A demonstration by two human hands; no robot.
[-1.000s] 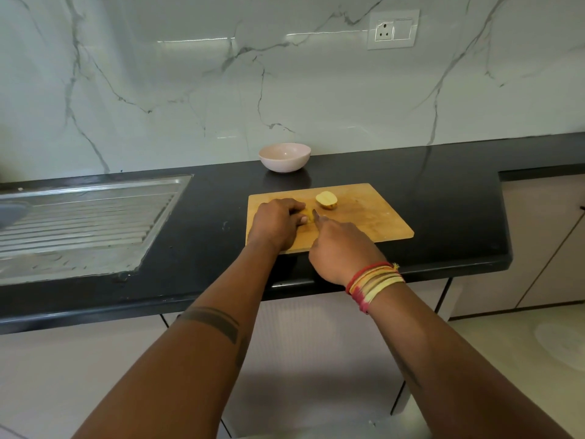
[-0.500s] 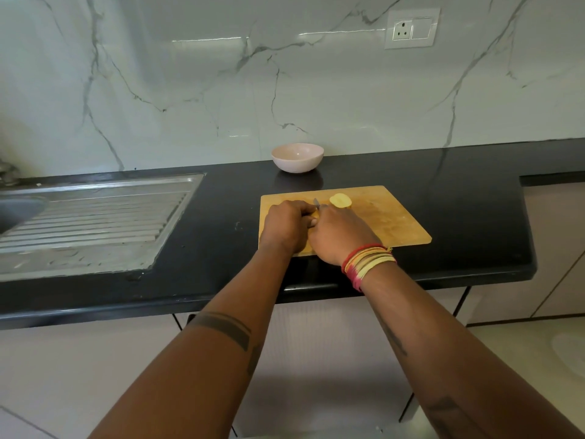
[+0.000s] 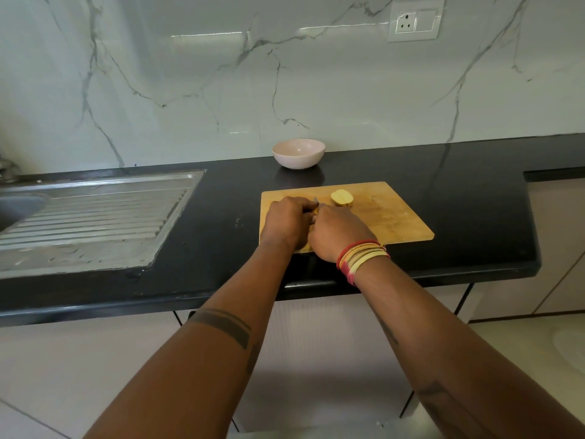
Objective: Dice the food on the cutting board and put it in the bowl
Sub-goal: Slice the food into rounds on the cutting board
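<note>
A wooden cutting board [image 3: 392, 217] lies on the black counter. On its far side rests a halved potato piece [image 3: 342, 198], cut face up. My left hand [image 3: 286, 221] curls over another piece of food at the board's left; that piece is almost fully hidden. My right hand [image 3: 338, 232] grips a knife right beside it, and only the blade tip [image 3: 315, 201] shows between the two hands. A pale pink bowl [image 3: 298, 152] stands behind the board, against the wall, with nothing visible inside.
A steel sink drainboard [image 3: 95, 217] is set into the counter [image 3: 474, 210] on the left. The counter's front edge runs just below my wrists. A wall socket [image 3: 413, 22] sits high on the marble backsplash. Cabinets stand at the right.
My right hand has slid forward along the board with the knife, closing up against my left hand. The view has shifted slightly left.
</note>
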